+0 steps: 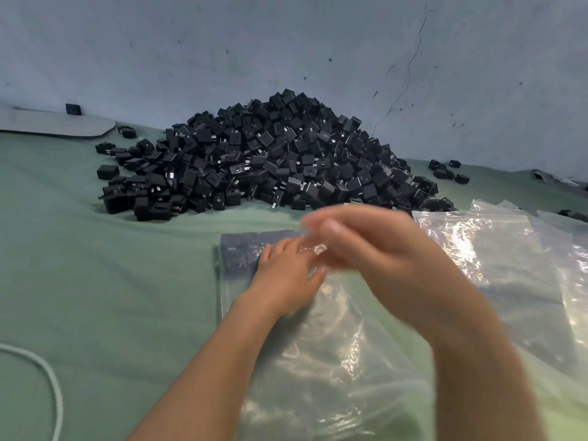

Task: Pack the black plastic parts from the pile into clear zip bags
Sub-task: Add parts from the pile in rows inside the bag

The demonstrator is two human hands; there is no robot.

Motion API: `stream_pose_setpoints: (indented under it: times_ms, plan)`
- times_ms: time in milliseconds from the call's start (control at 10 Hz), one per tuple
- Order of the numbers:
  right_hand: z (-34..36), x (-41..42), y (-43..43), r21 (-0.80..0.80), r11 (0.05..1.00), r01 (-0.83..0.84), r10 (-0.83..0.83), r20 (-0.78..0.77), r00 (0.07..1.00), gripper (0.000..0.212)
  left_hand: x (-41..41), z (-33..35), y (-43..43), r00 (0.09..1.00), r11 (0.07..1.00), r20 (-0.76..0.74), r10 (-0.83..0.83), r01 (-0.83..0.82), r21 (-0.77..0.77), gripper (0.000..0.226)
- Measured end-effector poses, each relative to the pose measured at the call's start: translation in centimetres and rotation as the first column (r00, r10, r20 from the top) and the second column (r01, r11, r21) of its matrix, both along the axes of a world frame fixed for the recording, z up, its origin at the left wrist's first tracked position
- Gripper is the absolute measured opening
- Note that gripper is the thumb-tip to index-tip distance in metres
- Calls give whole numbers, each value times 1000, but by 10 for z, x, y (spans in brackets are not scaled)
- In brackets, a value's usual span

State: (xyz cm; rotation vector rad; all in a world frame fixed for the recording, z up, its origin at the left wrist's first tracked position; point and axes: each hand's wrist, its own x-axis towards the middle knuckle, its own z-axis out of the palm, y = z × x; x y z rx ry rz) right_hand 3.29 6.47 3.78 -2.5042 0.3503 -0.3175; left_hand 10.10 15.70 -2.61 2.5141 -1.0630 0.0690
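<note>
Against the cracked wall (286,43), on green cloth (111,281): heaped pile of black plastic parts (264,160), boxy and matt, some with metal prongs. Nearer, lying flat, clear zip bag (334,361), glossy, crinkled, with a row of dark parts (241,249) at its far end. Pressed flat on it, left hand (283,275), fingers straight. Just above, right hand (375,246), blurred; grip impossible to tell. Beside, on the right, spare bags (496,249).

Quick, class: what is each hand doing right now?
Left hand: open, fingers flat on the clear zip bag.
Right hand: motion-blurred; cannot be told.
</note>
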Motion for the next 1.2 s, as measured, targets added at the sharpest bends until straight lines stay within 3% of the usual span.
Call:
stream_pose_setpoints:
  times_ms: [100,200,300,400,700,800,1200]
  plan:
    - [2,23,-11,137,975,175,-202,218,955,33,9,6,8,970,970,53,236,-231,-79,40]
    - [-29,39,-15,130,942,310,-319,52,946,35,20,7,22,910,910,-39,413,-414,-27,57]
    - [-52,35,-18,159,924,349,-355,13,935,30,25,6,29,878,897,-182,442,-430,102,74]
    - [-60,35,-20,199,916,347,-364,54,930,26,26,5,28,867,899,-237,438,-421,121,78]
    - [-65,35,-16,186,927,326,-346,85,934,26,25,5,30,870,906,-257,421,-418,69,76]
    - [-67,36,-12,149,951,270,-283,80,956,36,25,5,30,867,902,-252,430,-427,73,77]
    - [-64,34,-16,147,980,131,-128,-29,991,50,28,5,34,848,903,-315,426,-419,93,84]
